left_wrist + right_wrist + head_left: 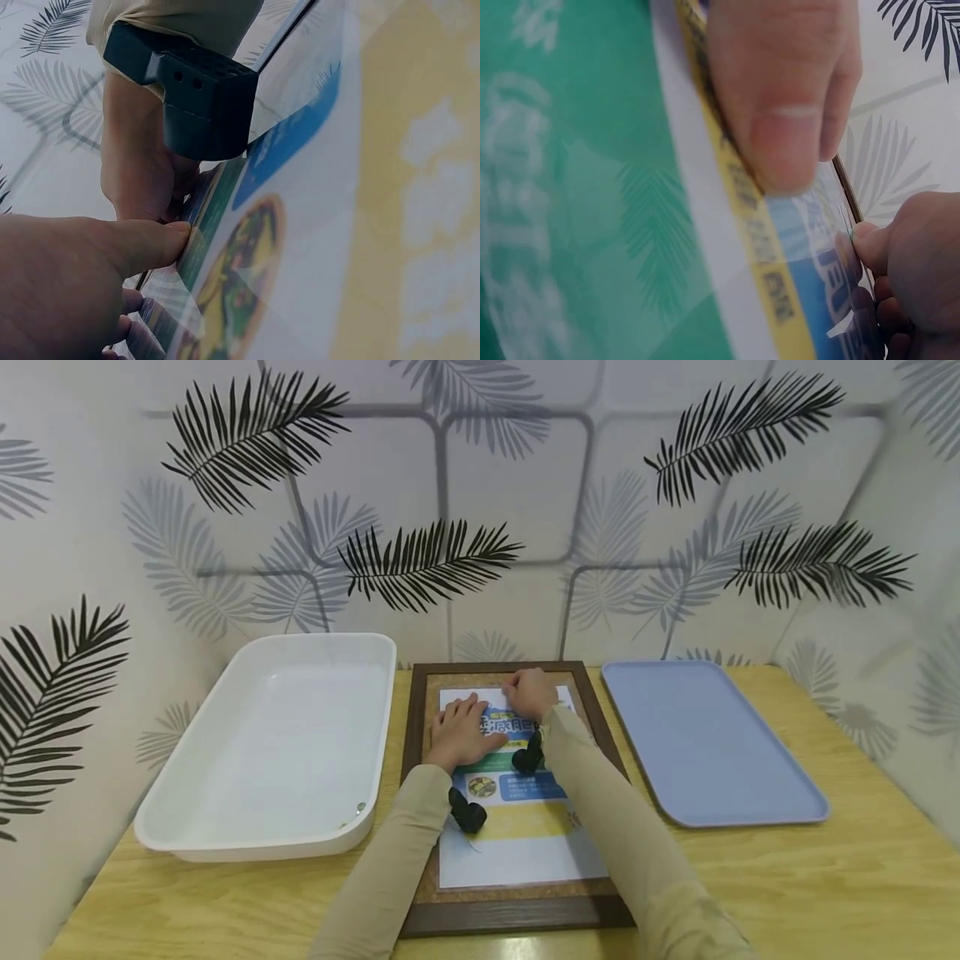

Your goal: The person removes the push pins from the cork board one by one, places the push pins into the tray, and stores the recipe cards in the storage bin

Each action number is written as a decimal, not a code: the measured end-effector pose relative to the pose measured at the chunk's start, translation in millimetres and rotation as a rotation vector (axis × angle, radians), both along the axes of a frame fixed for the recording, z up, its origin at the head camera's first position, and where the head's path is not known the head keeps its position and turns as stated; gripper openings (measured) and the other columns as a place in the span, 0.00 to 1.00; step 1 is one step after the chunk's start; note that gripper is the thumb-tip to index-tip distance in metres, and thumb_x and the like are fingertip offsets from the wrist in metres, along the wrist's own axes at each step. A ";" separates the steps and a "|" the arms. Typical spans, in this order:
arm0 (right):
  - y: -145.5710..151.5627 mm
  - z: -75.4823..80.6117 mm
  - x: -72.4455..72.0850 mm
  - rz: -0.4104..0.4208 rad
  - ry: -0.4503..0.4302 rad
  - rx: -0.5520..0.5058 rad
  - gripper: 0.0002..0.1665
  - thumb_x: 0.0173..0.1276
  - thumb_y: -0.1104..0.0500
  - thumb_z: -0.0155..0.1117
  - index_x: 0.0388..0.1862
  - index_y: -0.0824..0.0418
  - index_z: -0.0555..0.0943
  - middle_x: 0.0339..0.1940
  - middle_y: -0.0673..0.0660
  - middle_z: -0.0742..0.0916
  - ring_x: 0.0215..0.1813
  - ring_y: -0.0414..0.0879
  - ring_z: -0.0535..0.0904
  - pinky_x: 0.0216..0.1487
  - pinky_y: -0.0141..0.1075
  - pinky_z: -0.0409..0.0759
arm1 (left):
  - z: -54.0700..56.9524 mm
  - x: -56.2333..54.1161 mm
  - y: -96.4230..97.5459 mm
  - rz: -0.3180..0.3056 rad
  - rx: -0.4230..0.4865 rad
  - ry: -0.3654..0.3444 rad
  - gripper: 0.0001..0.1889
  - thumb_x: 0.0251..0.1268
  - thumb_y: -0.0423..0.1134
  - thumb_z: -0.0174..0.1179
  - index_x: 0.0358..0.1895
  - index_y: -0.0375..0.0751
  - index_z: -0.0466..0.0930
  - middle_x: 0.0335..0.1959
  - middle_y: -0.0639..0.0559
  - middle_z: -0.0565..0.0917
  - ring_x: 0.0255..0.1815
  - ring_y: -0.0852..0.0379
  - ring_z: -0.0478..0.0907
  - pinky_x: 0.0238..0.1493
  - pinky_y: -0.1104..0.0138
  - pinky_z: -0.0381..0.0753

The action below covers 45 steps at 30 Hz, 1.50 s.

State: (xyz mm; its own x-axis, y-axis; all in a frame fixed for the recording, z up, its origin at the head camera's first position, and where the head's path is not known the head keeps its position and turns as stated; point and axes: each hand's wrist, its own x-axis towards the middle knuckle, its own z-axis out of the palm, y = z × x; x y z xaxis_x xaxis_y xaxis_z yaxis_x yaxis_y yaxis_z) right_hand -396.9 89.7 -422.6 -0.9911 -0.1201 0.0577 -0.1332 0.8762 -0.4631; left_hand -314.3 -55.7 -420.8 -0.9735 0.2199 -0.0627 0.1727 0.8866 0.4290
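Observation:
A printed poster lies on the cork surface of a brown-framed cork board, which rests on the table. My left hand presses on the poster's upper left with spread fingers. Its thumb points across the sheet, close in front in the right wrist view. At the poster's top edge, my right hand is curled, thumb and fingers together. By the right thumb tip, a speck of a small green thing shows; the fingers hide the rest and I cannot tell its kind.
To the left stands a large white tray with a few tiny items near its front right corner. A blue-grey flat tray lies at the right. Behind the wooden table rises a leaf-patterned wall.

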 end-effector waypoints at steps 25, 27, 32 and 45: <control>0.4 -7.0 5.3 -0.007 0.097 0.020 0.17 0.71 0.55 0.53 0.43 0.60 0.87 0.46 0.63 0.85 0.52 0.59 0.80 0.53 0.49 0.77 | -0.9 -1.1 1.4 0.014 0.014 -0.030 0.38 0.65 0.60 0.53 0.74 0.46 0.58 0.78 0.47 0.52 0.78 0.44 0.47 0.74 0.46 0.45; 0.3 -7.2 5.0 -0.008 0.106 0.027 0.17 0.71 0.55 0.52 0.44 0.60 0.87 0.47 0.64 0.84 0.53 0.60 0.78 0.54 0.50 0.77 | -0.4 -1.2 1.3 0.014 0.016 -0.031 0.38 0.65 0.60 0.53 0.74 0.46 0.58 0.78 0.47 0.52 0.78 0.44 0.47 0.74 0.46 0.44; -1.9 -5.6 7.5 -0.017 0.079 0.031 0.18 0.72 0.55 0.51 0.46 0.61 0.86 0.50 0.64 0.82 0.56 0.60 0.76 0.57 0.51 0.74 | -0.4 -2.5 0.6 0.016 0.010 -0.043 0.38 0.65 0.60 0.54 0.74 0.46 0.57 0.79 0.48 0.51 0.78 0.44 0.46 0.74 0.46 0.44; -0.5 -6.6 11.1 0.006 0.052 0.002 0.18 0.73 0.55 0.50 0.48 0.62 0.85 0.53 0.63 0.81 0.59 0.59 0.73 0.61 0.50 0.70 | -5.1 -6.7 -0.2 0.014 -0.008 -0.046 0.39 0.64 0.61 0.54 0.75 0.47 0.57 0.79 0.48 0.51 0.78 0.45 0.47 0.74 0.46 0.43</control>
State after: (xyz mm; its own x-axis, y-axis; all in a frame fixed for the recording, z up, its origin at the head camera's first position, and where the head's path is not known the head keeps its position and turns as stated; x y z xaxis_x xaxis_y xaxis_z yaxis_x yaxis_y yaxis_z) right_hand -385.8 89.2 -429.3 -0.9860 -0.1258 0.1092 -0.1621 0.8762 -0.4539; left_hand -321.0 -55.9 -425.9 -0.9726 0.2054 -0.1091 0.1403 0.8924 0.4289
